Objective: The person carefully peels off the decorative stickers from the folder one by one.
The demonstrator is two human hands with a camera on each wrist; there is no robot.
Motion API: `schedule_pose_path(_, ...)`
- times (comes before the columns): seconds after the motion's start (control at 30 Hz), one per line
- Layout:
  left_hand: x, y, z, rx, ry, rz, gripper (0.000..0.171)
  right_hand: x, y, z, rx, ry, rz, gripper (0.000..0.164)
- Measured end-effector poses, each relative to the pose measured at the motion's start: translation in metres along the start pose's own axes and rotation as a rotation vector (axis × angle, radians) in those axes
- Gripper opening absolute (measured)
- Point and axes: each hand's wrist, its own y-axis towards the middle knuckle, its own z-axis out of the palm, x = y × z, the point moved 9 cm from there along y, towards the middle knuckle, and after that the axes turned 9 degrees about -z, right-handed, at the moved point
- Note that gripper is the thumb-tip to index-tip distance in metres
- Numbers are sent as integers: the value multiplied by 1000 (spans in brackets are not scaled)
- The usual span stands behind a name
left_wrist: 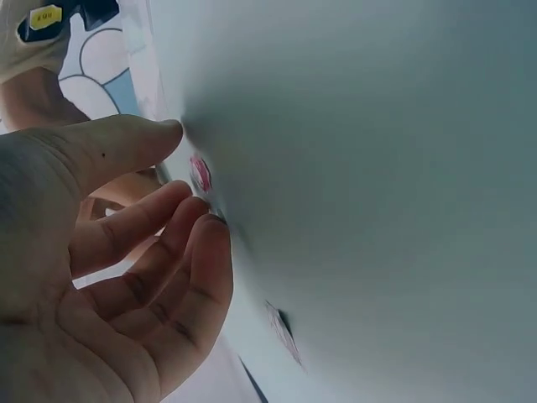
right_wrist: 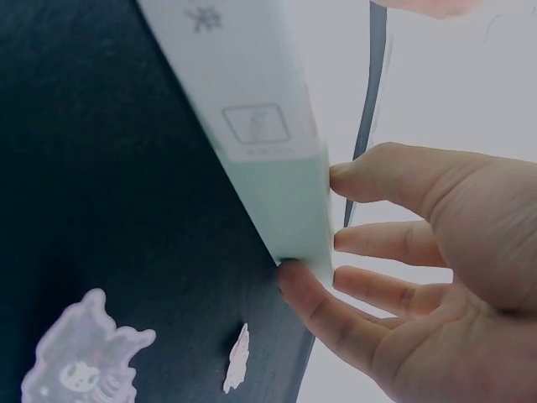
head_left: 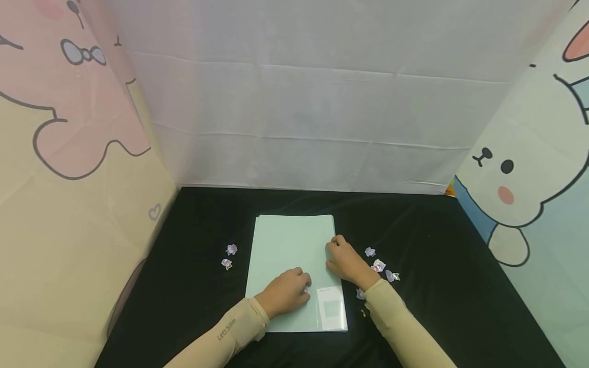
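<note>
A light green file folder point(head_left: 290, 240) lies on the black table, a white label point(head_left: 330, 306) at its near right corner. Over its cover my left hand point(head_left: 287, 291) is lowered with bent fingers. A small pink sticker point(left_wrist: 200, 174) is in the gap between thumb and fingertips, against the cover; another sticker point(left_wrist: 284, 332) lies farther along. My right hand point(head_left: 347, 260) touches the folder's right edge. In the right wrist view, one fingertip point(right_wrist: 294, 273) reaches onto the spine point(right_wrist: 281, 201), while the thumb and other fingers rest along its upper edge.
Two shiny stickers point(head_left: 231, 249) lie left of the folder. Several more stickers point(head_left: 378, 266) are scattered to the right, some beside the right sleeve point(head_left: 391, 312). Cloth walls point(head_left: 322, 102) with cartoon prints enclose the black table point(head_left: 437, 255) at the back and sides.
</note>
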Motion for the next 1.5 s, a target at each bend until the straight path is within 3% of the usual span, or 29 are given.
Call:
schedule_pose_path(0.37, -7, -4, 3, 7, 31, 11, 13, 1, -1, 1, -1, -2, -1, 31)
schedule_pose_path(0.9, -1, -7, 2, 13, 29, 1, 10, 0, 0, 3, 7, 7, 17, 32)
schedule_pose_path(1.23, 2, -8, -1, -12, 41, 46, 6, 0, 1, -1, 7, 2, 18, 31)
schedule_pose_path(1.5, 3, -5, -3, 8, 27, 65, 3, 2, 1, -1, 0, 6, 7, 30)
